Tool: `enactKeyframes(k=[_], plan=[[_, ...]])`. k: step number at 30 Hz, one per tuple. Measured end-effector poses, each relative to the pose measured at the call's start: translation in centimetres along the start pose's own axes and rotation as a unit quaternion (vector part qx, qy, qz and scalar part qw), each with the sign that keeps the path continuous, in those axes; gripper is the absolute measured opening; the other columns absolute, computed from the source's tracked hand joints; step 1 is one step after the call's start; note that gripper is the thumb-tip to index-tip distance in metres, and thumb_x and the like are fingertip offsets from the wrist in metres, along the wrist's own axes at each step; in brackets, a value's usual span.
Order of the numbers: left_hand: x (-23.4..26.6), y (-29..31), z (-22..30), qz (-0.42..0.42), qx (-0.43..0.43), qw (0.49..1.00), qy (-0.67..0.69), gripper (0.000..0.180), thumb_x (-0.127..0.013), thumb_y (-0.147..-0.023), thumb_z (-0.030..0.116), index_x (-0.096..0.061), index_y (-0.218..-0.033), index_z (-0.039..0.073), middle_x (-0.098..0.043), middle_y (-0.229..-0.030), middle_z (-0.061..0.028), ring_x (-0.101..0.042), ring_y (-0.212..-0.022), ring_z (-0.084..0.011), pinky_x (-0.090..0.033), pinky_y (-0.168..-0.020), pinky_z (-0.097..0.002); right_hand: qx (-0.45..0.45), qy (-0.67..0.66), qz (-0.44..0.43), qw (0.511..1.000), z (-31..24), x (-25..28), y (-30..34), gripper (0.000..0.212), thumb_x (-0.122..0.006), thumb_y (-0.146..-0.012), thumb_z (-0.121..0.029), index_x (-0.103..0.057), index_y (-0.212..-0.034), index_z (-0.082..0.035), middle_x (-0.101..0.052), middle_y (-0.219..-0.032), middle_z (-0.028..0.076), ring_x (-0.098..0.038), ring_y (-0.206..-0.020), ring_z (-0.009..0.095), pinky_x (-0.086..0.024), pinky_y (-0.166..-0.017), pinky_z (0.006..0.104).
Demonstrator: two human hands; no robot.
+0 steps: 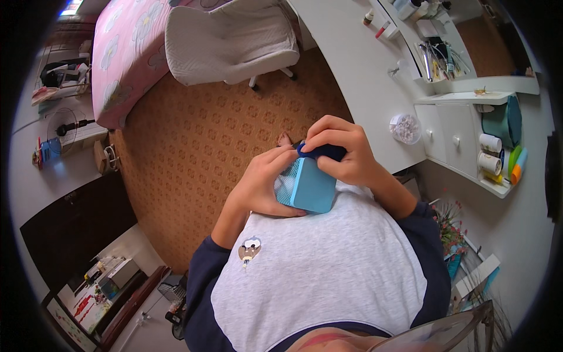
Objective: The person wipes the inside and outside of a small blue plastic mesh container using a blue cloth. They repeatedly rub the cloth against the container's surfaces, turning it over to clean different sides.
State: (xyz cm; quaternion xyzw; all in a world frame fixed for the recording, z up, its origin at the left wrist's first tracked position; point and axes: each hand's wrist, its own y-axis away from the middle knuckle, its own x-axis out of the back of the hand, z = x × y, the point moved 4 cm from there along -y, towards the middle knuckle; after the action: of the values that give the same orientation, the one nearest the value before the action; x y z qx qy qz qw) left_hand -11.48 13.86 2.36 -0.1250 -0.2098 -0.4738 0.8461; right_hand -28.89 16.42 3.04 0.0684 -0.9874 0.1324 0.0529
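Note:
My left hand point(253, 186) grips a light blue box-shaped thing point(314, 186) with rounded corners and a mesh-like patterned side, held in front of my shirt. Its fingers wrap round the patterned side, and the thumb lies along the lower edge. In my right hand point(350, 154) a dark blue, soft-looking piece point(329, 152), perhaps cloth, is pinched between thumb and fingers. That piece sits against the top end of the box, close to my left fingertips. My right fingers hide part of it, so its full shape cannot be made out.
A white desk point(352, 64) runs along the right, bearing a clear tub of cotton swabs point(405, 129) and small bottles. Beside it stands a white cabinet point(448, 138) with shelves. A covered chair point(231, 44) and a pink bed point(129, 47) are at the far side, above brown patterned flooring point(176, 146).

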Motion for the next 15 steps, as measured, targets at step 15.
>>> enactKeyframes(k=[15], plan=[[0.5, -0.1, -0.5, -0.013, -0.006, 0.996, 0.090, 0.074, -0.084, -0.056, 0.046, -0.054, -0.108, 0.003, -0.057, -0.104, -0.0138, -0.056, -0.098, -0.0340, -0.043, -0.084, -0.0397, 0.124, -0.011, -0.131, 0.984, -2.7, -3.4, -1.7, 0.021, -0.072, -0.064, 0.001, -0.066, -0.083, -0.003, -0.059, -0.088, 0.009, -0.061, -0.075, 0.022, -0.049, -0.066, 0.0299]])
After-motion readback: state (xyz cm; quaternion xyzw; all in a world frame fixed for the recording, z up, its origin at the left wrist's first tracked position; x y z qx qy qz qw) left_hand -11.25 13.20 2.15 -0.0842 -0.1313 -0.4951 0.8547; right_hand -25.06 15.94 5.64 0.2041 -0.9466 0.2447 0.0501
